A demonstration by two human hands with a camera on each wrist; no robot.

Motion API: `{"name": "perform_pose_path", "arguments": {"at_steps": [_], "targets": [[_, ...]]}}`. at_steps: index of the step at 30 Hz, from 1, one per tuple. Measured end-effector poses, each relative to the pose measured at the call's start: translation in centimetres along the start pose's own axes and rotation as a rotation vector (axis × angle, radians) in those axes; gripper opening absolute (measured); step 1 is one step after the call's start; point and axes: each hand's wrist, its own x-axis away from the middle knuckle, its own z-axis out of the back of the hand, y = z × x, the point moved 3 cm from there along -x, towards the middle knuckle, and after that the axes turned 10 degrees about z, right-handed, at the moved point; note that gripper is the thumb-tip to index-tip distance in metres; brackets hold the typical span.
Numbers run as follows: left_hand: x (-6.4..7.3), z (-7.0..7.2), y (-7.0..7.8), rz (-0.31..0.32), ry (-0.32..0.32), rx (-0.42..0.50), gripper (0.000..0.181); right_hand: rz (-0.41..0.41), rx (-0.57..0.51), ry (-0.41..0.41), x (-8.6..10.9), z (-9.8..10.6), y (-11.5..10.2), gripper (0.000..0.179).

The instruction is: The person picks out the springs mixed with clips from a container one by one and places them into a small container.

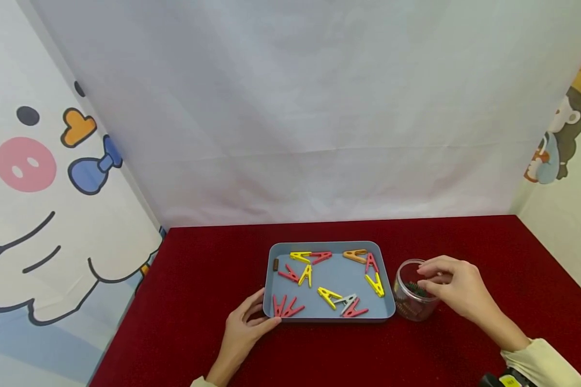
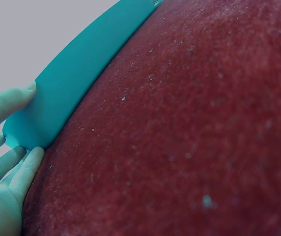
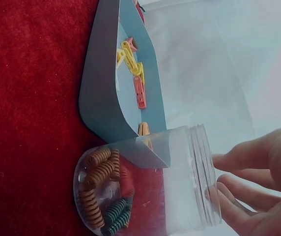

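Observation:
A blue-grey tray [image 1: 319,320] holds several small plastic clips [image 1: 327,296] in yellow, red, orange and grey. At its left wall lies one brown coil spring [image 1: 276,264]. My left hand [image 1: 244,325] grips the tray's near left corner, with the thumb on the near wall and fingers around the side. Right of the tray stands a clear jar [image 1: 418,309], where brown, green and red springs [image 3: 101,174] lie at the bottom. Over the jar's mouth is my right hand [image 1: 457,285], fingers loosely bent and thumb apart from them. No spring shows between its fingertips.
A dark red cloth [image 1: 198,279] covers the table. White sheeting [image 1: 319,107] hangs behind it, and panels printed with cartoon figures stand at the left and right sides. The jar stands close to the tray's right wall.

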Motion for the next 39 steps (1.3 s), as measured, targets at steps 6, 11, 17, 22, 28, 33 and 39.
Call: {"name": "perform_pose_path", "arguments": {"at_steps": [6,11,17,22,28,33,39], "targets": [[0.0,0.0,0.0,-0.004,-0.002,0.0,0.066,0.032,0.021,0.007,-0.3,-0.2,-0.3,0.018],[0.0,0.1,0.0,0.004,0.004,-0.02,0.066,0.052,-0.028,0.006,-0.9,-0.5,-1.0,0.018],[0.0,0.1,-0.1,-0.001,0.003,-0.016,0.067,0.084,-0.066,0.003,-2.0,-1.0,-2.0,0.018],[0.0,0.0,0.0,-0.007,-0.008,-0.007,0.067,0.117,-0.088,0.008,-2.9,-1.6,-2.8,0.019],[0.0,0.1,-0.1,-0.001,0.001,-0.013,0.067,0.121,-0.117,-0.012,-3.9,-2.8,-3.6,0.018],[0.0,0.1,-0.1,-0.003,-0.001,-0.019,0.067,0.096,-0.143,-0.051,-4.5,-3.9,-3.7,0.017],[0.0,0.0,0.0,-0.006,-0.005,-0.023,0.067,0.119,-0.155,-0.067,-5.2,-4.9,-4.9,0.017]]}}
